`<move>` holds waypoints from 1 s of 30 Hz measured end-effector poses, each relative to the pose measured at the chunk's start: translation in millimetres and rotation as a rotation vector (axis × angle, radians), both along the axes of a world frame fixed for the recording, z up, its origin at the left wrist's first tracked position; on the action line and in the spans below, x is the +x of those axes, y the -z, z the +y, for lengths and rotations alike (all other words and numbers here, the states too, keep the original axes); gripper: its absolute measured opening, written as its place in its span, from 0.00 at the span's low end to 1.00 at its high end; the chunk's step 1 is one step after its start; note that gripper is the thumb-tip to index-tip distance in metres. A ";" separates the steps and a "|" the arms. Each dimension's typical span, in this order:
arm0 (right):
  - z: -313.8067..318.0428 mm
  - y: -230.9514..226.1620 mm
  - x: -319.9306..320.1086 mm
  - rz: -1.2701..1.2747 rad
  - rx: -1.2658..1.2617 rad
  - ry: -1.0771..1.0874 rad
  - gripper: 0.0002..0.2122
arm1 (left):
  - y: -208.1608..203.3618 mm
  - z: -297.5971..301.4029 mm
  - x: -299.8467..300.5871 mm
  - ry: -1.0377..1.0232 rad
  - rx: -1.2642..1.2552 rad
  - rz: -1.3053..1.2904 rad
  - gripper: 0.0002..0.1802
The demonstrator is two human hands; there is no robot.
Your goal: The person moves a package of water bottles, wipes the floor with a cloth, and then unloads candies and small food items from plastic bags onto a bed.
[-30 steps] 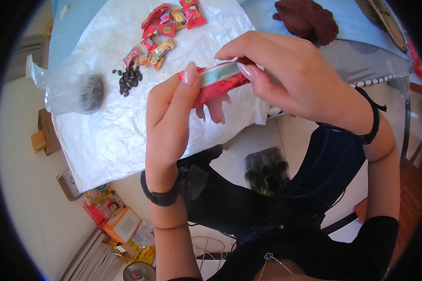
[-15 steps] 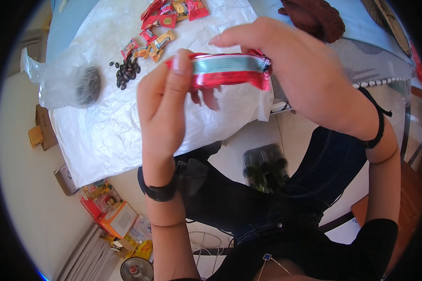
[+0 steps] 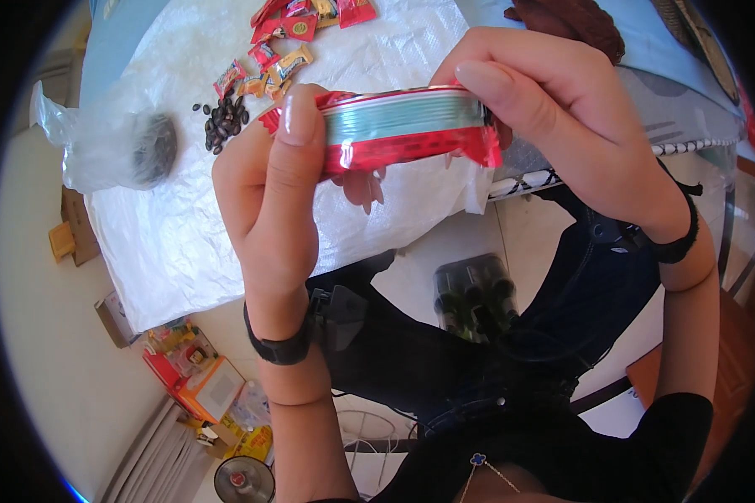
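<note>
A long red wrapped packet (image 3: 398, 130) with a pale teal ridged band is held up level between both hands, above the near edge of the white sheet. My left hand (image 3: 268, 180) is closed on its left end, thumb on top and fingers curled underneath. At the crimped right end, my right hand (image 3: 554, 109) pinches the wrapper, its thumb along the top edge and the other fingers partly hidden behind. What is inside the packet does not show. Beyond my left hand lie a small heap of dark seeds (image 3: 224, 124) and several red and yellow wrapped candies (image 3: 294, 60).
A clear plastic bag (image 3: 113, 147) with dark contents sits at the left on the white sheet (image 3: 180, 243). A dark brown cloth (image 3: 575, 25) lies at the back right. On the floor between my legs stands a dark clear-lidded container (image 3: 476, 293). Boxes (image 3: 210, 386) stand lower left.
My right hand has come down onto the packet's right end, its thumb now pressed against the wrapper. My left hand and the packet have shifted slightly left and toward me.
</note>
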State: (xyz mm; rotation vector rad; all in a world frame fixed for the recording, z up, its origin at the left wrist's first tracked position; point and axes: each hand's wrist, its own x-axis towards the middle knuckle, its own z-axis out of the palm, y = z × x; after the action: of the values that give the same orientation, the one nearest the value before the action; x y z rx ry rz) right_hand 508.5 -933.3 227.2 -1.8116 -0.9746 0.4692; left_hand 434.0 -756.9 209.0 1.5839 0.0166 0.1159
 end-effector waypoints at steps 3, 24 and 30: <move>-9.1 16.8 4.1 0.245 0.130 -0.055 0.15 | 1.3 0.5 -0.3 0.118 -0.044 -0.011 0.22; -7.6 12.3 -4.3 0.663 0.076 0.002 0.17 | -1.9 -4.0 3.9 -0.097 0.187 0.038 0.28; -0.5 19.4 -9.0 0.632 0.111 0.070 0.20 | -2.8 -15.4 1.8 -0.173 0.038 -0.006 0.28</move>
State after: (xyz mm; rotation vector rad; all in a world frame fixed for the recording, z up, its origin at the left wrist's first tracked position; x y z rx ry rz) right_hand 499.6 -933.9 207.8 -1.4483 -0.4853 0.8594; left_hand 435.8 -772.4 211.8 1.6191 0.1478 0.2574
